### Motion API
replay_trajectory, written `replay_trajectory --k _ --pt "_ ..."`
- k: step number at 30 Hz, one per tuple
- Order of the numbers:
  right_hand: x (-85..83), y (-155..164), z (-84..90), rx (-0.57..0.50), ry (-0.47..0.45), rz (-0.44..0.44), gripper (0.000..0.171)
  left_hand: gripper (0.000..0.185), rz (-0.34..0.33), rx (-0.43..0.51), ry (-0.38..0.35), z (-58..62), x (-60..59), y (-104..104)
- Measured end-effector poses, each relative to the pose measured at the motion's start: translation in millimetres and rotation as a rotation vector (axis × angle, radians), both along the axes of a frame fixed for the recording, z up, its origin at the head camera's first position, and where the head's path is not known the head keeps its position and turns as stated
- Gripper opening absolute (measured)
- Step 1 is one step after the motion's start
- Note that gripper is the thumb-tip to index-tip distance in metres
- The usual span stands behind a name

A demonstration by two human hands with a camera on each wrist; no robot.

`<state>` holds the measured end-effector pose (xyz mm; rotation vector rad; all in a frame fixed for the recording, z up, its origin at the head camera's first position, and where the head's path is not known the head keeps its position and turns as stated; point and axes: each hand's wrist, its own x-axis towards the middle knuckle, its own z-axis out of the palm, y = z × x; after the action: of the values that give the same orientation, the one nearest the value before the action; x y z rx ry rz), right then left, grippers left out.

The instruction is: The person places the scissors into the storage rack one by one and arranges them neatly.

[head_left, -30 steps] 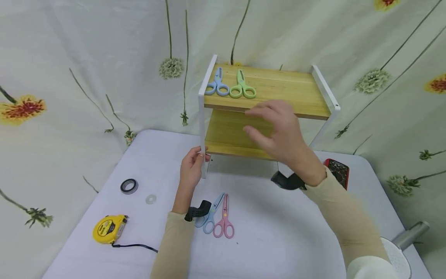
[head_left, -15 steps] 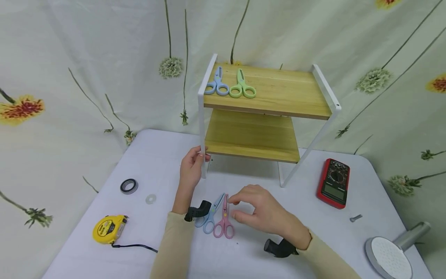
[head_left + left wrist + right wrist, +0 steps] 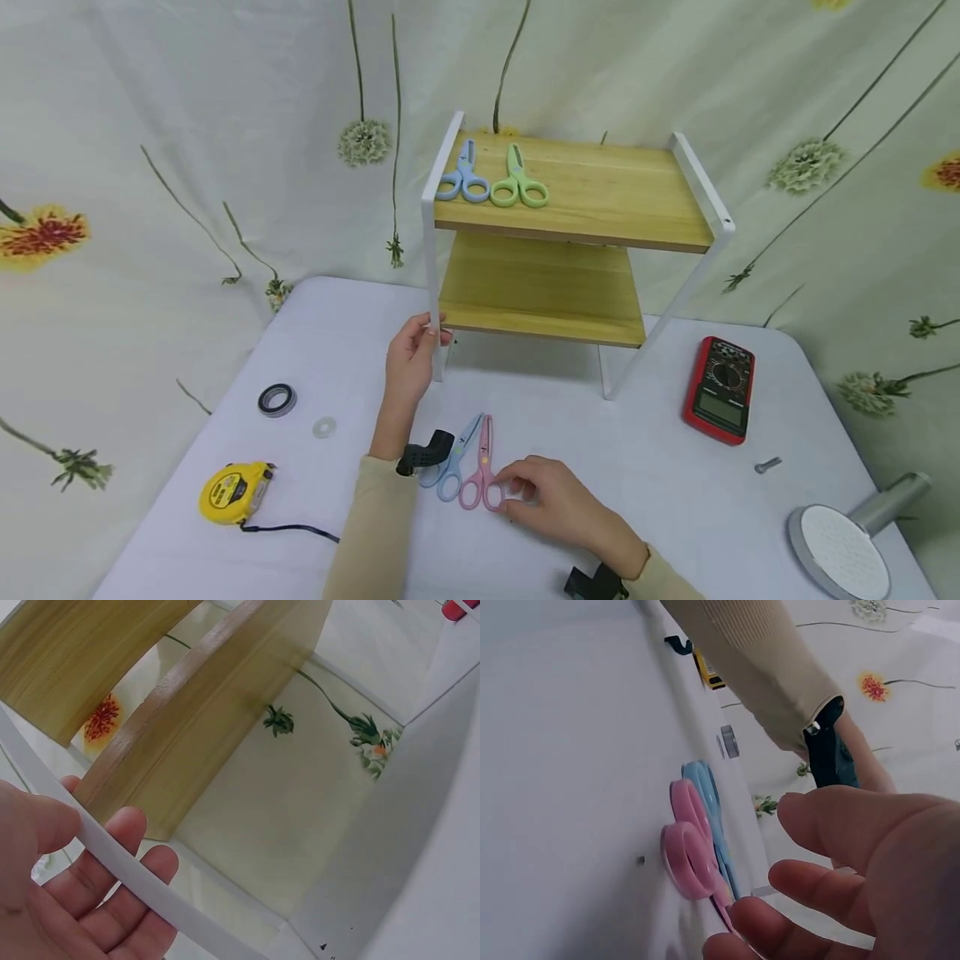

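Nearby, right hand point(image 3: 558, 504), grip spread, reaches pink scissors point(image 3: 482, 468) beside blue scissors point(image 3: 452, 465); left hand point(image 3: 408, 360) clasps shelf leg point(image 3: 428, 275).

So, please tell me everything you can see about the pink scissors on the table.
The pink scissors look like small plastic ones, with two round finger loops and a yellow dot at the pivot. They are closed and lie flat on the white table, loops toward the person, tip pointing toward the shelf. Light blue scissors lie right beside them on the left, close enough that they may touch. The right hand has its fingertips at the right-hand loop; the right wrist view shows the fingers close to the loops, contact unclear.
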<state>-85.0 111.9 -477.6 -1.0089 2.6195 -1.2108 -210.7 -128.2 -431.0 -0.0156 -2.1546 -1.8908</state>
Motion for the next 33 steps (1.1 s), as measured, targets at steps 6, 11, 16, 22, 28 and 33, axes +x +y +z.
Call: replay_trajectory --k 6,11,16,22,28,33 --pt "-5.3 2 -7.7 0.076 -0.056 -0.081 0.023 0.027 0.002 -0.012 -0.031 2.1 3.3 -1" --pt "-6.5 0 -12.7 0.168 -0.025 -0.099 0.026 0.027 0.007 -0.022 -0.023 2.6 3.8 -2" --pt "-5.5 -2 -15.2 0.211 0.022 -0.118 0.028 0.028 0.003 -0.013 -0.024 2.9 1.6 -1" --pt "-2.3 -4 -17.3 0.209 0.046 -0.147 0.032 0.028 -0.003 -0.007 -0.046 0.9 0.6 -1" --pt "-2.0 -6 -19.4 0.27 0.085 -0.146 0.054 0.028 0.002 -0.006 -0.03 1.5 0.6 -1" --pt "0.5 -8 -20.3 0.397 0.192 -0.067 0.063 0.028 0.0 -0.004 -0.028 2.0 0.4 -1"
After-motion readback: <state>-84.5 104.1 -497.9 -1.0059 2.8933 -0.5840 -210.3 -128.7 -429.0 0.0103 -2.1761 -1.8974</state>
